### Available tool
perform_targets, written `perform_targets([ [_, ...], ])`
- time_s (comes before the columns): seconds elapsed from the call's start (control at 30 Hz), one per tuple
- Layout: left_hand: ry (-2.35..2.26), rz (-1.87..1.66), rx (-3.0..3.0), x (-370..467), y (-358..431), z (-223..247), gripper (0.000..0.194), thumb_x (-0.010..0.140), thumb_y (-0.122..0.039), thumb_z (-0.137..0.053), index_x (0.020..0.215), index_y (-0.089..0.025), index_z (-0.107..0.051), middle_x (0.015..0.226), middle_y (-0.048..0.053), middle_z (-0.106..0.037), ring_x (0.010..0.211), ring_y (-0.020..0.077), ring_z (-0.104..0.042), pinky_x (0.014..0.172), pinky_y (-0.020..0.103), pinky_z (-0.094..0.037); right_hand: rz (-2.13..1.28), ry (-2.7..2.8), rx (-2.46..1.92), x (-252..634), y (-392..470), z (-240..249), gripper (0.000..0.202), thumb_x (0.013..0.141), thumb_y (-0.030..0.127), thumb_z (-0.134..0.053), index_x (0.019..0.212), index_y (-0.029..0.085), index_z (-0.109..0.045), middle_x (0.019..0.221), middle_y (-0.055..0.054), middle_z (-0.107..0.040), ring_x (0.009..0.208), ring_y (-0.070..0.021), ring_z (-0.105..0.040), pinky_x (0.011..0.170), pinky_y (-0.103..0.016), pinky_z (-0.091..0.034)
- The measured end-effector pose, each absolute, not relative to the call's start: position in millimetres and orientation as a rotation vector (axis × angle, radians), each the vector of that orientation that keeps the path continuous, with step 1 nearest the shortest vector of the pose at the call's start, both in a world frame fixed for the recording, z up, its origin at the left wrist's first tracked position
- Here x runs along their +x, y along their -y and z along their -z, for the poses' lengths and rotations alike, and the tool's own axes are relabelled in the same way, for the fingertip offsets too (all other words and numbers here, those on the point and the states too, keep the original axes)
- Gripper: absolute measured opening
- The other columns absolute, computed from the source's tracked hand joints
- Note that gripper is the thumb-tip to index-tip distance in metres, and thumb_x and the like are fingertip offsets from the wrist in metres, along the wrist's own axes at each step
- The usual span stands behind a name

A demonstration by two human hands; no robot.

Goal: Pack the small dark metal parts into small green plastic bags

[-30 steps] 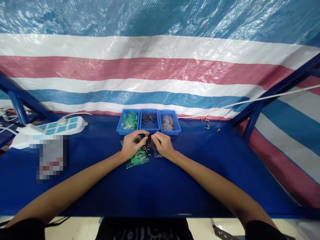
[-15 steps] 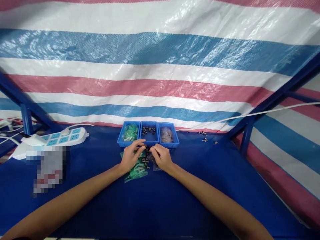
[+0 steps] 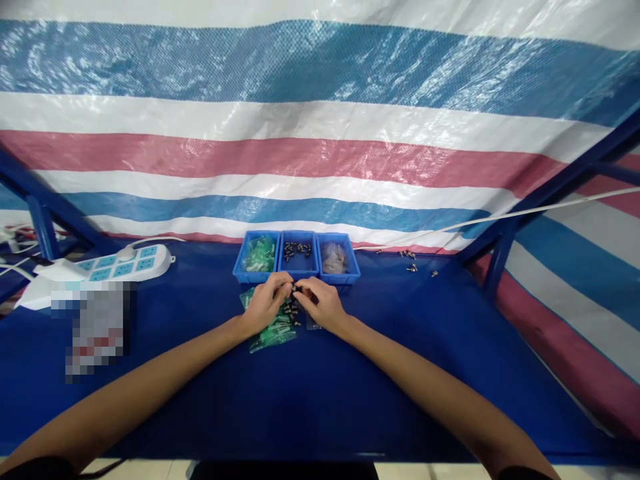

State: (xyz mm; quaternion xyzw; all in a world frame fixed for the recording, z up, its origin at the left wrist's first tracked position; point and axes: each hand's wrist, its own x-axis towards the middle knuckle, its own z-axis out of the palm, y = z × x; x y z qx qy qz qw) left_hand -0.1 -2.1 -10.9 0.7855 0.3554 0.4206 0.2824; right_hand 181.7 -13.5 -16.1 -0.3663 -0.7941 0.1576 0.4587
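Note:
My left hand [image 3: 266, 305] and my right hand [image 3: 324, 307] meet fingertip to fingertip just in front of the blue bins. Both are closed in a pinch around a small dark metal part [image 3: 296, 288], mostly covered by the fingers. Below the fingertips lies a little pile of dark and silver screw-like parts [image 3: 291, 309]. Green plastic packets [image 3: 273, 337] with small pieces in them spread under and beside my left hand. A clear plastic packet [image 3: 313, 324] shows partly beneath my right hand.
Three blue bins stand side by side: the left bin [image 3: 239, 275] with green packets, the middle bin [image 3: 299, 270] with screw-like parts, the right bin [image 3: 356, 272] with clear packets. Loose small parts [image 3: 411, 268] lie at the back right. A white power strip [image 3: 165, 261] sits at left.
My left fingers have closed in toward the right hand, and the fingertips of both hands now meet around the small part. The whole view has shifted slightly as the head tilted.

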Motion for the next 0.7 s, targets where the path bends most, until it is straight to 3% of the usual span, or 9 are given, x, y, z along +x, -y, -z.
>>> perform_targets([
  [0.3,-0.999,-1.220,2.086,0.5,5.2,2.0,0.017,0.096,-0.026,-0.039,0.097,-0.018,-0.054,0.069,-0.002,-0.057,0.046,0.0064,-0.045,0.050,0.019,-0.039,-0.459,1.957,-0.952,181.9,14.8,12.7,0.014,0.091,0.030,-0.046,0.090,0.019,-0.054,0.065,0.001,-0.052,0.054,-0.0118,-0.049,0.053,-0.023,-0.039],
  [0.43,-0.972,-1.286,2.152,2.3,4.6,-1.7,0.017,0.092,-0.025,-0.048,0.102,-0.018,-0.059,0.095,0.006,-0.063,0.065,0.0099,-0.058,0.060,0.021,-0.047,-0.472,1.925,-0.991,182.9,14.0,12.4,0.014,0.092,0.031,-0.046,0.088,0.019,-0.053,0.064,0.002,-0.051,0.054,-0.0121,-0.048,0.054,-0.023,-0.039],
  [0.6,-0.921,-1.335,2.266,3.2,1.9,-1.3,0.016,0.089,-0.026,-0.054,0.099,-0.018,-0.065,0.092,0.007,-0.065,0.061,0.0095,-0.055,0.058,0.022,-0.048,-0.471,1.934,-0.982,183.5,14.8,11.3,0.014,0.093,0.029,-0.045,0.088,0.019,-0.053,0.069,0.001,-0.053,0.059,-0.0125,-0.049,0.058,-0.024,-0.039],
  [0.7,-0.899,-1.347,2.303,3.0,0.7,-1.3,0.016,0.089,-0.026,-0.056,0.096,-0.018,-0.067,0.091,0.007,-0.066,0.070,0.0123,-0.060,0.062,0.023,-0.050,-0.467,1.948,-0.980,183.5,14.8,10.5,0.016,0.093,0.029,-0.043,0.086,0.018,-0.052,0.069,0.000,-0.052,0.061,-0.0128,-0.049,0.060,-0.024,-0.039],
])
